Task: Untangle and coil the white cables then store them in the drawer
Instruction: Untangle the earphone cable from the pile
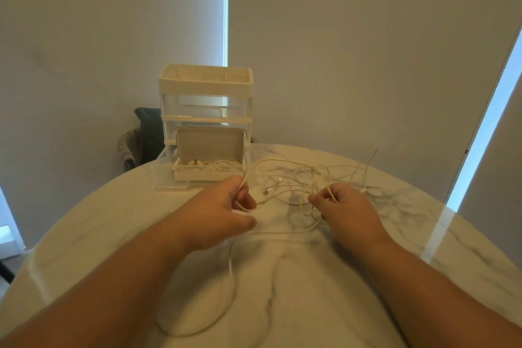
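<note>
Marble table (296,305), hands (223,212) (347,209) gripping white cables (310,175) centrally

I cannot separate strands in the white cables (313,178); at ten o'clock the drawer unit (204,85) hides part of a chair (132,144).
</note>
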The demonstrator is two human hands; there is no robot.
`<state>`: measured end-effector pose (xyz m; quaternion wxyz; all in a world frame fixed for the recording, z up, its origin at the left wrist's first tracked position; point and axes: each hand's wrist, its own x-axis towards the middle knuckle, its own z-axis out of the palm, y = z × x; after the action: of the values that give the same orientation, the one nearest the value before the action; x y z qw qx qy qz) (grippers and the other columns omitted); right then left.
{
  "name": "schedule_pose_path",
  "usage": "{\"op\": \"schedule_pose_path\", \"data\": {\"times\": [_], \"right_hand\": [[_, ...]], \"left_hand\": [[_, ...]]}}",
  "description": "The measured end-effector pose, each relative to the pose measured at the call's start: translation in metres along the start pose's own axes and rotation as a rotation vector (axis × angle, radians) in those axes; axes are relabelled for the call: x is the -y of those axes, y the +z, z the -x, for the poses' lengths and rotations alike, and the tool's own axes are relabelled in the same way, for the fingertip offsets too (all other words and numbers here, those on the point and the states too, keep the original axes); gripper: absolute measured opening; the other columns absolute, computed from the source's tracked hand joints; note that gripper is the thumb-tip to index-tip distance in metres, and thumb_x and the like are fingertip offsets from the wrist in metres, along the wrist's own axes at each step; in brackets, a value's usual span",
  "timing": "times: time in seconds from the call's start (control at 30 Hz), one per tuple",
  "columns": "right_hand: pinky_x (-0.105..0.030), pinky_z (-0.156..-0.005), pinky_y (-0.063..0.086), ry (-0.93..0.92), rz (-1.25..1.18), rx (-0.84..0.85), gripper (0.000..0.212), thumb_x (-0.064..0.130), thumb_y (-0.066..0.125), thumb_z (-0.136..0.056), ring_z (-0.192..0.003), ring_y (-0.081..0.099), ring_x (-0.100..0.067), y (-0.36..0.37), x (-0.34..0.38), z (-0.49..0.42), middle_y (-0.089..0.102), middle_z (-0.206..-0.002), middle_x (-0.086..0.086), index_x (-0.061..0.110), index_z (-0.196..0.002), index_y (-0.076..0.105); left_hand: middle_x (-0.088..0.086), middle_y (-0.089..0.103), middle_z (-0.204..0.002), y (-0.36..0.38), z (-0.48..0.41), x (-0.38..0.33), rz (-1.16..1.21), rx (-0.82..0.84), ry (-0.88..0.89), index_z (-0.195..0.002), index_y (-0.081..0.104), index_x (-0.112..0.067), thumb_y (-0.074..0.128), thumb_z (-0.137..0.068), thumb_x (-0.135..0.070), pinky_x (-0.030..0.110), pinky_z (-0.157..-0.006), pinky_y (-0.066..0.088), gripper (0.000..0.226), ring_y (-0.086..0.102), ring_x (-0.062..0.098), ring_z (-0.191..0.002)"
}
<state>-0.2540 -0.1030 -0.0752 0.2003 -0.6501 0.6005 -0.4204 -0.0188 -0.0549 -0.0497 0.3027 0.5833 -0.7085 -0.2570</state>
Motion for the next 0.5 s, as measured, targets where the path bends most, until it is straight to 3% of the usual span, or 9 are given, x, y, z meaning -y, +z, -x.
{"op": "schedule_pose_path", "data": {"times": [0.17, 0.3, 0.5], "right_hand": [[-0.032, -0.064, 0.044, 0.021, -0.089, 0.027, 0.024, 0.036, 0.068, -0.09, -0.06, 0.054, -0.015, 0.001, -0.001, 0.001, 0.064, -0.064, -0.001, 0.016, -0.076, 0.067], [-0.03, -0.061, 0.04, 0.011, -0.066, 0.056, 0.028, 0.034, 0.066, -0.091, -0.059, 0.051, -0.013, 0.001, 0.001, 0.002, 0.065, -0.066, -0.005, 0.01, -0.078, 0.067], [-0.031, -0.058, 0.036, 0.006, -0.087, 0.053, 0.031, 0.034, 0.063, -0.093, -0.051, 0.043, -0.011, 0.006, 0.001, 0.004, 0.052, -0.055, 0.006, 0.007, -0.077, 0.064]], "left_hand": [[0.009, 0.067, -0.089, 0.004, -0.007, 0.003, 0.012, -0.106, -0.011, -0.08, 0.045, -0.017, 0.068, -0.085, -0.01, 0.047, -0.079, 0.055, 0.024, 0.065, 0.03, -0.09], [0.015, 0.066, -0.089, 0.004, -0.013, 0.008, 0.015, -0.153, -0.071, -0.089, 0.051, -0.003, 0.062, -0.085, -0.004, 0.049, -0.079, 0.057, 0.012, 0.066, 0.032, -0.089], [0.014, 0.067, -0.09, 0.009, -0.016, 0.012, 0.022, -0.117, -0.075, -0.079, 0.045, -0.01, 0.059, -0.08, 0.002, 0.051, -0.078, 0.057, 0.019, 0.07, 0.027, -0.084]]}}
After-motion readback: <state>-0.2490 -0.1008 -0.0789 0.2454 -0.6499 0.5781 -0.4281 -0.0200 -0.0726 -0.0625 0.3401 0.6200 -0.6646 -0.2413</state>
